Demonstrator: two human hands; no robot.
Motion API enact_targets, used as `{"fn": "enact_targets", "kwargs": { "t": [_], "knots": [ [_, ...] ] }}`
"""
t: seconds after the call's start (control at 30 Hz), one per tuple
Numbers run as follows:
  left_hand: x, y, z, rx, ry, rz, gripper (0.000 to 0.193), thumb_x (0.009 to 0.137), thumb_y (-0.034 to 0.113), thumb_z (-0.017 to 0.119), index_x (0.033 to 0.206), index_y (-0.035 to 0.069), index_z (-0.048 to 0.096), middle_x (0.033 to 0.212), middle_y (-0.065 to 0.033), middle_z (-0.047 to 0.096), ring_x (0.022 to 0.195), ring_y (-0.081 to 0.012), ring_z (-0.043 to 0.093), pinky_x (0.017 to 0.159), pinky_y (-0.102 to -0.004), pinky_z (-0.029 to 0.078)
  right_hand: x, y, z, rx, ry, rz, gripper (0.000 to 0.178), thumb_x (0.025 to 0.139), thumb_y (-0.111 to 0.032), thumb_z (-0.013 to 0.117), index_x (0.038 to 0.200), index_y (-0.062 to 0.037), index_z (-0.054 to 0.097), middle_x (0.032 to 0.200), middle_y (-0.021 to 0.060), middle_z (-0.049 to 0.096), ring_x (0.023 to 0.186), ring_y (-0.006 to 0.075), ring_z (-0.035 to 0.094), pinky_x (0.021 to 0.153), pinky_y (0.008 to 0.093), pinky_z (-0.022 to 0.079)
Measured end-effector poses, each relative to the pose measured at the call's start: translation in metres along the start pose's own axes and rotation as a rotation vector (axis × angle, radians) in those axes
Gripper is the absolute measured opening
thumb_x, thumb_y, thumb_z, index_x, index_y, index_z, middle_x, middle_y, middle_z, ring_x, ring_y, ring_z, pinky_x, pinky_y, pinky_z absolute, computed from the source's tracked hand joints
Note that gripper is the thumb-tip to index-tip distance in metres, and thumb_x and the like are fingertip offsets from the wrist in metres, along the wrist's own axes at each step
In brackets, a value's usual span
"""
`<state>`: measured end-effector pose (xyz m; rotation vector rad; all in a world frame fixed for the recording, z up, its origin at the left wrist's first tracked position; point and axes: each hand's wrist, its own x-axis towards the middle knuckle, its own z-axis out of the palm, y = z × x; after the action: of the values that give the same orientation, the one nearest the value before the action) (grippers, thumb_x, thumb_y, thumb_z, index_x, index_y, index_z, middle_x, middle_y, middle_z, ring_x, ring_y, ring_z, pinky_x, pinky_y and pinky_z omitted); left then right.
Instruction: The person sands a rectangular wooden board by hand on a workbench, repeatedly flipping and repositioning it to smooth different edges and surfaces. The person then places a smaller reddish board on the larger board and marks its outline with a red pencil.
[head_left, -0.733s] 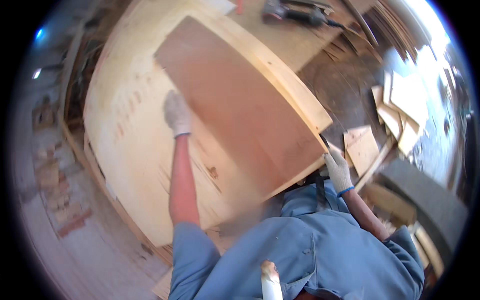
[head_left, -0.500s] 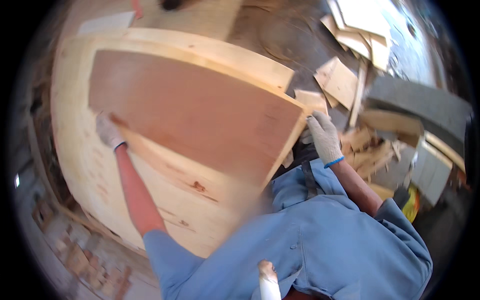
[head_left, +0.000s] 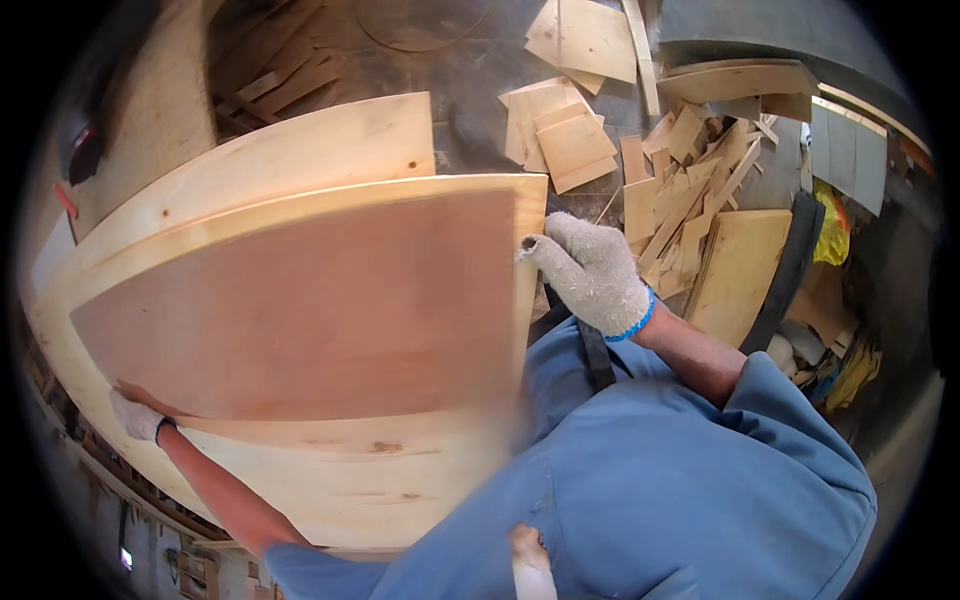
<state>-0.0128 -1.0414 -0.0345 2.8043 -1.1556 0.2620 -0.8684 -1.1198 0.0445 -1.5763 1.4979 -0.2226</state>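
Observation:
A large reddish-brown panel (head_left: 310,300) lies flat on a pale wooden board (head_left: 350,470), whose light border shows around it. My right hand (head_left: 595,270), in a knitted glove with a blue cuff, is closed at the pale board's right edge near the far corner. Its thumb, with a worn hole at the tip, presses on that edge; the other fingers curl and are partly hidden. My left hand (head_left: 138,415), also gloved, touches the brown panel's near left corner. Its fingers are small and blurred, so their grip does not show.
Another pale board (head_left: 300,140) sticks out beyond the far edge. Square wood sheets (head_left: 565,135) and a heap of offcuts (head_left: 690,190) lie on the floor to the right. Closer by are a thick pale plank (head_left: 740,275) and a yellow bag (head_left: 832,225). Planks stand at the far left.
My view has turned, so the boards appear rotated and lower left. My right hand now sits slightly nearer along the edge from the corner. My left hand stays at the panel's corner.

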Motion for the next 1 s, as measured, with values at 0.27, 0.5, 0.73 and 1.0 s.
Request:
{"fn": "enact_targets", "kwargs": {
  "t": [0.27, 0.5, 0.73, 1.0],
  "knots": [
    [0.002, 0.011, 0.001, 0.011, 0.101, 0.323, 0.043, 0.108, 0.017, 0.033, 0.143, 0.005, 0.055, 0.143, -0.0110, 0.059, 0.132, -0.0233, 0.054, 0.111, -0.0314, 0.041, 0.002, 0.007, 0.007, 0.011, 0.077, 0.068, 0.030, 0.095, -0.034, 0.063, 0.080, -0.0080, 0.062, 0.073, 0.0154, 0.060, 0.067, 0.0375, 0.061, 0.060, 0.0446, 0.048],
    [-0.002, 0.021, -0.008, -0.053, 0.029, 0.334, 0.044, 0.107, 0.014, 0.039, 0.147, -0.001, 0.048, 0.150, -0.0112, 0.052, 0.136, -0.0213, 0.050, 0.118, -0.0314, 0.035, 0.006, 0.009, -0.002, -0.017, 0.025, 0.075, 0.030, 0.097, -0.035, 0.061, 0.082, -0.0098, 0.065, 0.068, 0.0125, 0.060, 0.064, 0.0332, 0.063, 0.056, 0.0425, 0.047],
    [-0.018, 0.046, -0.023, -0.142, 0.043, 0.180, 0.041, 0.106, 0.013, 0.040, 0.140, 0.000, 0.057, 0.144, -0.0113, 0.058, 0.131, -0.0220, 0.056, 0.115, -0.0330, 0.039, 0.015, 0.014, -0.005, -0.191, 0.057, -0.055, 0.037, 0.097, -0.041, 0.059, 0.078, -0.0108, 0.066, 0.067, 0.0114, 0.062, 0.061, 0.0322, 0.063, 0.051, 0.0432, 0.047],
    [-0.039, 0.089, -0.033, -0.048, 0.052, 0.109, 0.043, 0.105, 0.017, 0.038, 0.138, 0.002, 0.060, 0.140, -0.0132, 0.062, 0.127, -0.0247, 0.059, 0.112, -0.0351, 0.043, 0.014, 0.009, -0.003, -0.164, 0.038, 0.058, 0.044, 0.099, -0.043, 0.057, 0.072, -0.0088, 0.064, 0.063, 0.0128, 0.061, 0.057, 0.0328, 0.062, 0.050, 0.0426, 0.046]
  ]
}}
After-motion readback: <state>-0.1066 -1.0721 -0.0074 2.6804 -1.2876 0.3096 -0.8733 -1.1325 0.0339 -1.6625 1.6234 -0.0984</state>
